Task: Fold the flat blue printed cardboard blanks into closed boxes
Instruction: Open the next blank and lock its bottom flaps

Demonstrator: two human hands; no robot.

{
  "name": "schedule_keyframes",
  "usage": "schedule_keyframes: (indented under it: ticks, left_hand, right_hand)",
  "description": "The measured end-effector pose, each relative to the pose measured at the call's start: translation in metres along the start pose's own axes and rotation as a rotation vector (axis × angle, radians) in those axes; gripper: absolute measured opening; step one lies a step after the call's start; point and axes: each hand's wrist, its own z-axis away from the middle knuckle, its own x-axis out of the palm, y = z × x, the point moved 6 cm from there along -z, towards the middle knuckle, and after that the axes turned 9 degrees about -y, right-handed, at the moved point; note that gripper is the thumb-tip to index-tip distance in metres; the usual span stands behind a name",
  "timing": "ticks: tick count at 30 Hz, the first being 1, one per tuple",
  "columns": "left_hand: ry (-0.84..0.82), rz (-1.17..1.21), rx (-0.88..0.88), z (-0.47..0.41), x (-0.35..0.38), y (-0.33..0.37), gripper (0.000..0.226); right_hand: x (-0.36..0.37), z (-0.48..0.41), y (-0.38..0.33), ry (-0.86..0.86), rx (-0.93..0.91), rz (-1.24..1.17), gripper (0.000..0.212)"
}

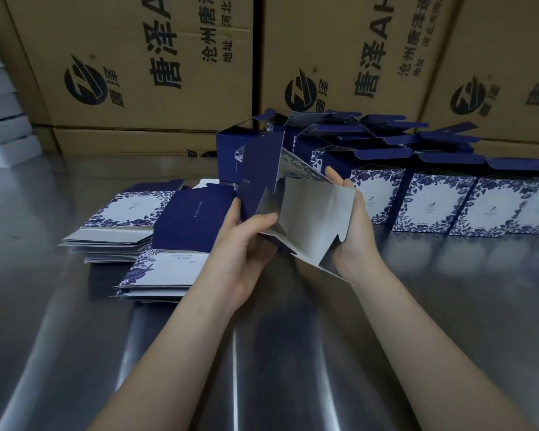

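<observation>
Far left edge: pile of white flat items [0, 119], blurred, cannot identify.
Back wall: brown corrugated shipping cartons [143, 57] with black printing, stacked along the steel table [262, 353].
Left of centre: two stacks of flat blanks [131, 213], blue floral print and navy panels face up, lying on the table just beside the left forearm.
Left hand [243, 244]: grips the half-opened blank [305, 209], thumb pressed on its grey inner face, fingers behind the navy panel.
Blank is held in the air above the table between both hands, grey inside towards the camera, flaps hanging down.
Right hand [355, 241]: fingers curled round the blank's right panel, holding it.
Right, behind the hands: a row of erected boxes [433, 206] standing on the table, top flaps up and open.
</observation>
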Motion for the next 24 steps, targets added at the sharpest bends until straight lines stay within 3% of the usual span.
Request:
schedule_keyframes:
  ticks: [3, 8, 11, 15, 17, 20, 24]
  left_hand:
    - [0.049, -0.014, -0.015, -0.001, -0.006, -0.003, 0.071]
    - [0.104, 0.079, -0.024, -0.004, -0.013, -0.003, 0.059]
    - [0.142, 0.129, -0.032, -0.003, -0.013, -0.002, 0.072]
    - [0.221, 0.178, -0.047, -0.002, -0.017, -0.001, 0.039]
    - [0.242, 0.202, -0.063, -0.002, -0.019, -0.001, 0.036]
    - [0.264, 0.229, -0.062, -0.003, -0.021, 0.001, 0.042]
    - [0.238, 0.151, -0.065, -0.002, -0.02, 0.002, 0.046]
  right_hand:
    - [0.003, 0.0, -0.002, -0.051, -0.029, -0.028, 0.026]
    - [-0.006, 0.002, -0.007, 0.056, -0.198, 0.075, 0.029]
    - [-0.002, 0.005, -0.016, -0.046, -0.341, 0.105, 0.025]
    - [0.016, 0.013, -0.026, -0.223, -0.436, 0.258, 0.032]
    - [0.024, 0.019, -0.027, -0.266, -0.468, 0.385, 0.038]
    - [0.026, 0.025, -0.032, -0.214, -0.489, 0.497, 0.044]
    - [0.022, 0.026, -0.043, -0.15, -0.571, 0.443, 0.047]
